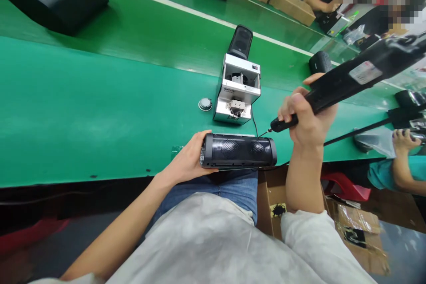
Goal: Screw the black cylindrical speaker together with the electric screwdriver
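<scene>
- The green desk (100,111) runs wide and bare on the left; its near edge crosses just behind the person's lap, and most of the free room lies out that way.
- The black speaker (238,151) lies on its side right at that near edge, a long cylinder with a mesh grille showing two round drivers behind it.
- Just beyond it toward the far edge stands a small white box-shaped machine (237,93), with a round silver disc (205,104) beside it on the left and another small black speaker (240,42) upright behind it.
- The left hand (188,159) is wrapped on the speaker's left end cap, fingers closed against it, forearm coming in low from the lap.
- The right hand (304,117) is clenched round the grip of a black electric screwdriver (346,80), wrist raised and elbow below; the tool slants down to the left, its bit tip close above the speaker's right end.
- To the right a co-worker's hand (404,140) is at another tool, well apart.
- A cardboard box (271,199) sits under the desk by the right knee.
</scene>
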A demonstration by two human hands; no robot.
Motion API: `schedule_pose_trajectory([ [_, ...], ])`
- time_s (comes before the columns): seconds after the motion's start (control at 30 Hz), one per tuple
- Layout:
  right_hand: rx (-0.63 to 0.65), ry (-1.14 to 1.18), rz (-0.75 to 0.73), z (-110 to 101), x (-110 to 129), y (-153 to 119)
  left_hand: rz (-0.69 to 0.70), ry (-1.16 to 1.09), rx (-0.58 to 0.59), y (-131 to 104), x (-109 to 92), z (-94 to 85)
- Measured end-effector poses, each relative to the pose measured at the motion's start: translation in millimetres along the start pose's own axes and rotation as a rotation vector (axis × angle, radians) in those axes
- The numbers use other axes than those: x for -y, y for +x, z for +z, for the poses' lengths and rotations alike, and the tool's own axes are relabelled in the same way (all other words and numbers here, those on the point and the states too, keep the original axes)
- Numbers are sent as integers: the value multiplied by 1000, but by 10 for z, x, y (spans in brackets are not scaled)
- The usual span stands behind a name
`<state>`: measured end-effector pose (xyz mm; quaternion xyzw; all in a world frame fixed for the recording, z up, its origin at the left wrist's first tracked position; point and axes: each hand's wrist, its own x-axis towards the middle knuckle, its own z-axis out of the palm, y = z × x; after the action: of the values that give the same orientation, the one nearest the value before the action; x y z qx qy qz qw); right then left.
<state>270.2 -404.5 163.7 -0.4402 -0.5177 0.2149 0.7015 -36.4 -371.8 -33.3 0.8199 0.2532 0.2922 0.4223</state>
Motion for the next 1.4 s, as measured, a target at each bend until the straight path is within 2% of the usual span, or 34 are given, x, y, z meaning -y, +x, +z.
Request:
schedule_pose_trajectory([
  [0.07, -8, 16, -85, 47, 191, 71, 2, 8, 3, 7, -20, -4],
  [0.13, -68, 27, -222, 162, 369, 136, 9, 15, 7, 12, -28, -5],
  [0.23, -166, 50, -345, 422, 439, 235, 16, 22, 9, 18, -23, -4],
  [0.37, -171, -43, -301, 694, 107, 428, 19, 32, 9, 22, -30, -12],
  [0.43, -139, -76, -263, 756, -107, 535, 22, 35, 10, 24, -52, -19],
  [0.53, -136, -72, -289, 802, -308, 647, 16, 40, 15, 25, -89, -31],
  [0.7, -99, -183, -198, 842, -300, 674, 13, 37, 21, 29, -100, -41],
  [0.97, -110, -91, -207, 861, -291, 688, -7, 29, 20, 21, -86, -35],
  [1.17, -120, -168, -28, 772, -376, 565, -18, 27, 23, 27, -120, -46],
  [1.27, -140, -131, -58, 680, -279, 487, -6, 40, 30, 24, -99, -40],
  [1.4, -204, -143, -148, 483, -4, 452, -4, 36, 27, 13, -25, -18],
])
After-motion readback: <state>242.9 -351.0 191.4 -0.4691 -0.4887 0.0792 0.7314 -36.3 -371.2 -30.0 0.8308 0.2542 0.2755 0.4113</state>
